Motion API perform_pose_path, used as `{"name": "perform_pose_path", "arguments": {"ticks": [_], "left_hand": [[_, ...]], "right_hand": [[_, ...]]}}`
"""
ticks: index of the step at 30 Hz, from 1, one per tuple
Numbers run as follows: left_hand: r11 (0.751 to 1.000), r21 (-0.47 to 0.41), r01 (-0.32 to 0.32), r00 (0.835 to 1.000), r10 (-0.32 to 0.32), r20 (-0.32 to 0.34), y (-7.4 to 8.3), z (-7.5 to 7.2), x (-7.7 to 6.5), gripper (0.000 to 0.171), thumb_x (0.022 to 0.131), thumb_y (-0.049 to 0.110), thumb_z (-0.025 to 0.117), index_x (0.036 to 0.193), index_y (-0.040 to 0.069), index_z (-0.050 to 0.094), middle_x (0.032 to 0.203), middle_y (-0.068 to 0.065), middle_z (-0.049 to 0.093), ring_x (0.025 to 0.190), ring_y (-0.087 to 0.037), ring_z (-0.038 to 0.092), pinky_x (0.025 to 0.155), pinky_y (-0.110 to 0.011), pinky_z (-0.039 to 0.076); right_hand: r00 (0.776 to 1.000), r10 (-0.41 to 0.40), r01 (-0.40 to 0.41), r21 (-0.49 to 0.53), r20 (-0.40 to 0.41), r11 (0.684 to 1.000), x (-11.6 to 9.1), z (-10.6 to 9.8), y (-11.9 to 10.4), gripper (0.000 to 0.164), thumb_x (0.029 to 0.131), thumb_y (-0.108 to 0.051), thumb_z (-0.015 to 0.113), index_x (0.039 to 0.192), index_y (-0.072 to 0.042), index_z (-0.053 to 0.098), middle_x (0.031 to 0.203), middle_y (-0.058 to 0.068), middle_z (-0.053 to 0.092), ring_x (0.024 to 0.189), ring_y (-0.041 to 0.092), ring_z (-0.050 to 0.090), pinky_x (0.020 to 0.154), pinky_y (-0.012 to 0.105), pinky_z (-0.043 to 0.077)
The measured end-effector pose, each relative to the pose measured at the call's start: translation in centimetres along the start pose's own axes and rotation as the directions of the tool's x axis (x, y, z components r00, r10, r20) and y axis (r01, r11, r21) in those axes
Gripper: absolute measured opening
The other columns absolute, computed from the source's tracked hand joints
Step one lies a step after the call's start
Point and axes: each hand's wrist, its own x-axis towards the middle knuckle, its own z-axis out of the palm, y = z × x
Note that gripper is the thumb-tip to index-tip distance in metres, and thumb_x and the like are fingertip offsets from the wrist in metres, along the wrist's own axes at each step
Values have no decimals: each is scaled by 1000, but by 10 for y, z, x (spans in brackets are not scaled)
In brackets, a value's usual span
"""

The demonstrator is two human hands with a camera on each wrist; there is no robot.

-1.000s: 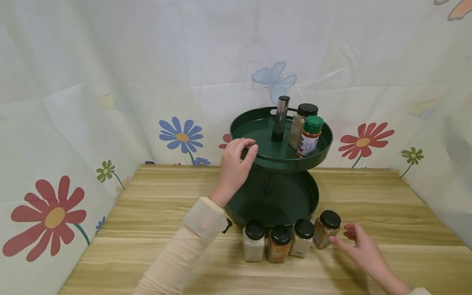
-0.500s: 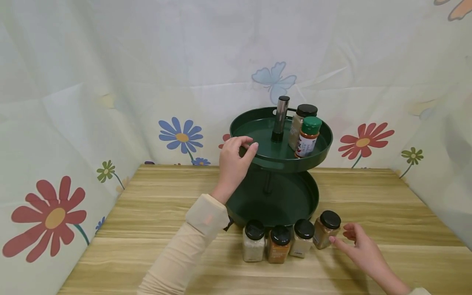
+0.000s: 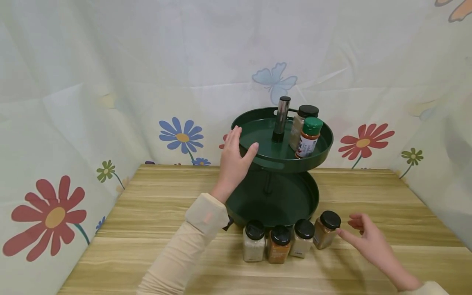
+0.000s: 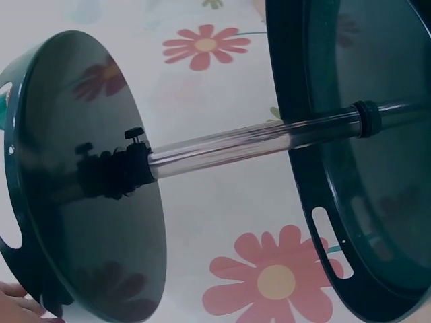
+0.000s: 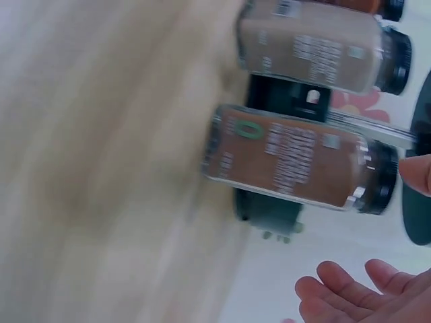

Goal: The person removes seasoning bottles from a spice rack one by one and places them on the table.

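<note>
My left hand is at the left rim of the upper tray of a green two-tier stand, its fingers straight and the thumb apart. In the left wrist view a bit of that hand shows low at the left, by the upper tray's edge. To the right of a black-lidded jar of brown spice, my right hand has its fingers spread and holds nothing. The right wrist view has the thumb close to the jar's lid; whether they touch, I cannot tell.
In front of the lower tray stand a pale-spice jar, an orange-spice jar and a beige-spice jar. On the upper tray, a green-capped bottle stands before a black-lidded jar, right of the pole.
My left hand's fingers have straightened from a curl at the tray rim. The right hand has shifted slightly right and up. Earlier, the bottle and jar on the upper tray shifted slightly left.
</note>
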Motion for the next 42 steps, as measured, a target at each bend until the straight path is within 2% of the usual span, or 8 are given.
{"name": "perform_pose_path", "arguments": {"ticks": [6,16,23,27,34,42], "left_hand": [[992,-30,119,991,-117,64,-2,2,-1,78,89,45,44,144,4,6,152,-9,2,137,-17,3,110,-46,13],[972,-85,219,973,-211,97,-6,5,0,82,88,47,42,144,7,-2,152,-6,-6,137,-20,0,109,-49,9],[962,-89,257,962,-246,119,-8,7,-1,83,89,49,40,143,8,-6,152,-5,-8,137,-19,-3,110,-46,7],[962,-87,258,962,-246,121,-9,7,-1,82,89,50,40,143,8,-6,152,-5,-8,137,-19,-4,110,-46,6],[962,-90,260,961,-248,120,-9,7,-1,82,88,50,40,143,10,-6,152,-4,-8,136,-18,-4,110,-45,6],[964,-90,251,965,-241,107,-10,8,-1,82,89,50,39,144,8,-4,152,-5,-6,137,-18,-3,110,-45,7]], "right_hand": [[999,-28,29,13,-26,999,6,-18,-18,62,85,-30,60,120,12,33,113,35,47,104,45,44,86,62,37],[987,-130,133,19,-96,991,24,-52,-65,62,86,-31,59,125,10,32,120,34,43,111,46,38,91,64,30],[974,-188,185,-32,-126,982,36,-66,-97,64,85,-35,60,128,5,34,123,31,44,114,48,38,92,64,31],[963,-226,223,-40,-146,974,41,-69,-110,62,84,-35,60,127,2,36,123,29,45,114,46,38,92,63,31],[950,-270,264,-58,-159,963,53,-70,-125,61,84,-36,59,127,2,38,122,27,47,109,42,41,88,62,34],[948,-284,269,-111,-146,957,67,-70,-140,62,85,-42,56,125,3,42,123,25,48,101,38,43,80,58,39]]}}
